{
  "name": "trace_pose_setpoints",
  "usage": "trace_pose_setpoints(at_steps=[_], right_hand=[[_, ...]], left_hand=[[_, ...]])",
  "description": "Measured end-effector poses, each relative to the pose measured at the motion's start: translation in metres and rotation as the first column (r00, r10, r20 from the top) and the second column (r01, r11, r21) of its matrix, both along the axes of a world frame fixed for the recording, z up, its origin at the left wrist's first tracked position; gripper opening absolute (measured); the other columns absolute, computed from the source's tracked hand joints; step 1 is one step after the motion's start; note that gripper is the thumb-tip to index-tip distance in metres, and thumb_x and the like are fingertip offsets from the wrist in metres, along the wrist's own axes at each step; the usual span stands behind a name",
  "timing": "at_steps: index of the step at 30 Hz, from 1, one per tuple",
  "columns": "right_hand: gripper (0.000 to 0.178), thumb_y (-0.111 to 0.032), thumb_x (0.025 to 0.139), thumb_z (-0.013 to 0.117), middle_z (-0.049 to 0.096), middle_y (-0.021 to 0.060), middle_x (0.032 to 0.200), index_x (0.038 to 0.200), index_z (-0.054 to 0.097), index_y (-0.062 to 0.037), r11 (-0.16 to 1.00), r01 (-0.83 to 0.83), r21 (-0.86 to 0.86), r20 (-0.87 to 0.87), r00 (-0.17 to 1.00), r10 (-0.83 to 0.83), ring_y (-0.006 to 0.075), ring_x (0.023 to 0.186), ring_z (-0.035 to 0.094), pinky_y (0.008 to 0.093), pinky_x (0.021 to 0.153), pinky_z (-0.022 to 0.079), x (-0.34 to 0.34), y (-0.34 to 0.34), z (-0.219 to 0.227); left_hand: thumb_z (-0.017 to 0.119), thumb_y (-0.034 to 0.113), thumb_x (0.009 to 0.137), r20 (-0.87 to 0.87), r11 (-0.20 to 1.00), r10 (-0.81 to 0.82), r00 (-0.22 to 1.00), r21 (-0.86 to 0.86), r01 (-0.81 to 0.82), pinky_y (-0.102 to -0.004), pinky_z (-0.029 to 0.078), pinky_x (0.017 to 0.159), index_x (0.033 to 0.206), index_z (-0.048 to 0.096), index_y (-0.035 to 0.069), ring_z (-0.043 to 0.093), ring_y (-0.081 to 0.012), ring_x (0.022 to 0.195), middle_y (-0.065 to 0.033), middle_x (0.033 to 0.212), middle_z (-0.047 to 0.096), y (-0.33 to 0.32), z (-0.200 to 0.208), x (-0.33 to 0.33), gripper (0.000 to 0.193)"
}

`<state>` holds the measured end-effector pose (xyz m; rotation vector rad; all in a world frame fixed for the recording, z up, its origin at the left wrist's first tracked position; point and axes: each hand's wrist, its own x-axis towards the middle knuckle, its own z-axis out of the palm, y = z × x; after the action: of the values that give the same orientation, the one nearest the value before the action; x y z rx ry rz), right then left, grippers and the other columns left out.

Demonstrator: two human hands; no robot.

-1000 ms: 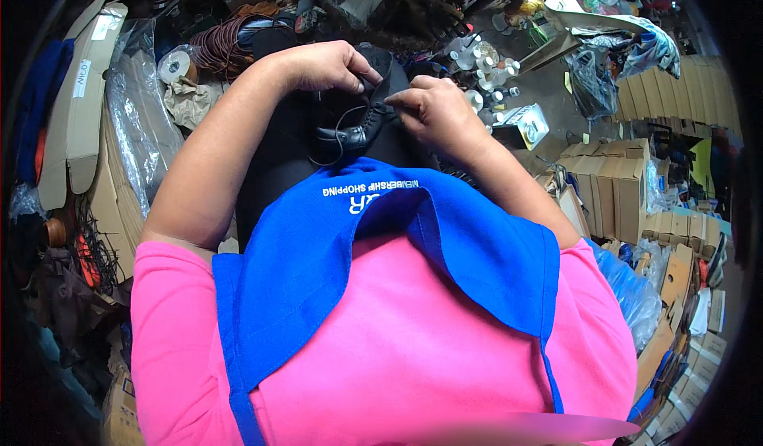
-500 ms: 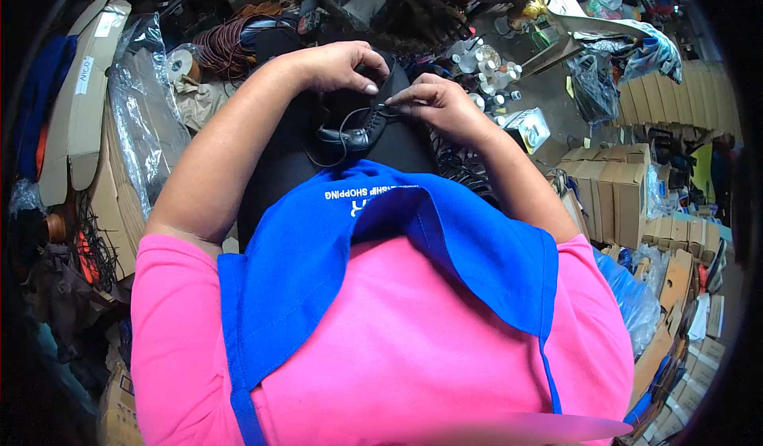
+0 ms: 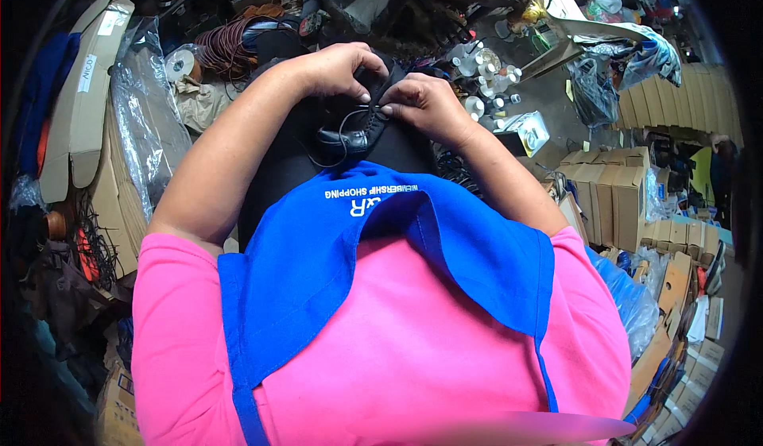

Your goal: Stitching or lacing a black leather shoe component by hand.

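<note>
On my lap lies a black lace-up shoe (image 3: 358, 139), its toe toward me and its dark upper partly covered by my hands. My left hand (image 3: 346, 71) curls round the upper's left side, with the thumb at the eyelet rows. Thumb and fingers of my right hand (image 3: 429, 106) are pinched together at the eyelets on the other side, on the black shoelace (image 3: 369, 109). A loose loop of the lace hangs over the toe. The dark fabric on my legs makes the shoe's edges hard to see.
A blue apron (image 3: 294, 263) covers my front below the shoe. White bottles (image 3: 485, 69) and a metal can (image 3: 528, 132) stand to the right. Cardboard boxes (image 3: 612, 192) are stacked farther right. Cardboard sheets (image 3: 83, 120), clear plastic (image 3: 147, 104) and coiled cord (image 3: 226, 47) lie left.
My right hand has shifted slightly and its fingers have curled in closer at the eyelets. The left hand stays almost in place, its thumb a little lower on the shoe.
</note>
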<state>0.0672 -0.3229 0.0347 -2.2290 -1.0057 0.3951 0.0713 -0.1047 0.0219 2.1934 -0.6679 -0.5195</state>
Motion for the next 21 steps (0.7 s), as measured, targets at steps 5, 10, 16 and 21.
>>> trace_pose_setpoints(at_steps=[5, 10, 16, 21], right_hand=[[0.019, -0.010, 0.077, 0.070, 0.057, 0.0063, 0.078, 0.095, 0.070, -0.0120, 0.995, -0.075, 0.062, 0.114, 0.991, 0.068, 0.0195, 0.071, 0.059, 0.0301, 0.065, 0.048, -0.003, -0.013, 0.000], [0.028, -0.005, 0.076, 0.067, 0.055, 0.0087, 0.079, 0.102, 0.069, -0.0153, 0.997, -0.048, 0.061, 0.108, 0.993, 0.041, 0.0230, 0.074, 0.056, 0.0328, 0.066, 0.047, -0.013, -0.014, -0.003], [0.036, -0.002, 0.074, 0.064, 0.054, 0.0100, 0.080, 0.108, 0.066, -0.0154, 0.993, -0.044, -0.112, 0.285, 0.956, 0.074, 0.0261, 0.079, 0.055, 0.0355, 0.072, 0.043, -0.025, -0.015, 0.006], [0.039, -0.006, 0.073, 0.064, 0.054, 0.0092, 0.083, 0.112, 0.063, -0.0137, 0.990, 0.011, -0.143, 0.459, 0.887, 0.057, 0.0256, 0.084, 0.055, 0.0391, 0.083, 0.038, -0.047, -0.010, 0.001]], left_hand=[[0.077, 0.024, 0.064, 0.262, 0.895, 0.398, 0.879, 0.101, -0.435, -0.0372, 0.046, 0.084, 0.098, 0.062, 0.004, 0.057, -0.0295, 0.097, -0.0138, 0.100, 0.055, 0.000, 0.016, -0.049, 0.042], [0.066, 0.021, 0.079, -0.129, 0.953, 0.303, 0.944, 0.039, -0.300, -0.0328, 0.046, 0.071, 0.086, 0.062, -0.002, 0.058, -0.0201, 0.079, -0.0101, 0.083, 0.060, 0.000, 0.018, -0.061, 0.024], [0.059, 0.025, 0.086, -0.524, 0.902, 0.327, 0.787, -0.074, -0.424, -0.0204, 0.030, 0.049, 0.082, 0.055, 0.011, 0.042, -0.0047, 0.058, 0.0056, 0.066, 0.048, 0.078, 0.041, -0.056, 0.015], [0.052, 0.002, 0.079, 0.399, 0.690, 0.534, 0.745, 0.304, -0.657, -0.0351, 0.046, 0.078, 0.095, 0.060, 0.000, 0.056, -0.0273, 0.089, -0.0134, 0.090, 0.058, 0.129, 0.009, -0.062, 0.018]])
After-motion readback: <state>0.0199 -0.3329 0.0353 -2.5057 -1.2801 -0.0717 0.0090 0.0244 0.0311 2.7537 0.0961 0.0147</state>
